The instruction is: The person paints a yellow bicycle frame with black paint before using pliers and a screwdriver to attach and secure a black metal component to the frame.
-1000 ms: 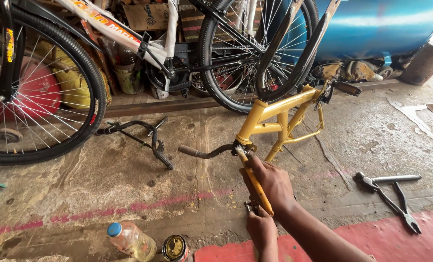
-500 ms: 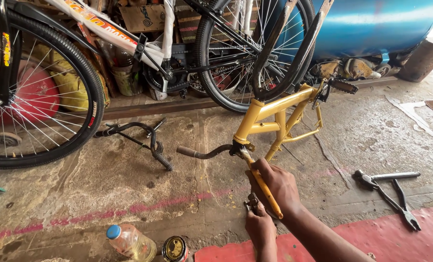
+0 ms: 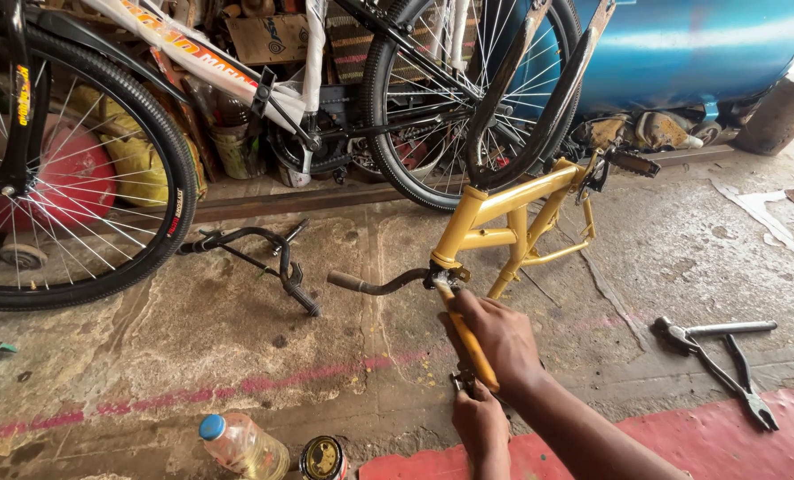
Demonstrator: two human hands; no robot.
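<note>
A yellow bicycle frame (image 3: 513,209) stands on the concrete floor with its yellow fork leg (image 3: 468,342) pointing toward me. A dark handlebar (image 3: 370,284) sticks out to the left at the head tube. My right hand (image 3: 499,338) is wrapped around the fork leg, just below the head tube. My left hand (image 3: 481,427) is closed at the fork's near end, next to a small metal part. I cannot tell whether that hand also holds a tool.
A loose black handlebar (image 3: 272,258) lies on the floor to the left. Pliers and a wrench (image 3: 726,356) lie at the right. A plastic bottle (image 3: 241,444) and a tin can (image 3: 323,460) stand near me. A white bicycle (image 3: 264,80) and a blue drum (image 3: 699,44) line the back.
Both hands stay on the fork in nearly the same spots. Only the view has shifted slightly.
</note>
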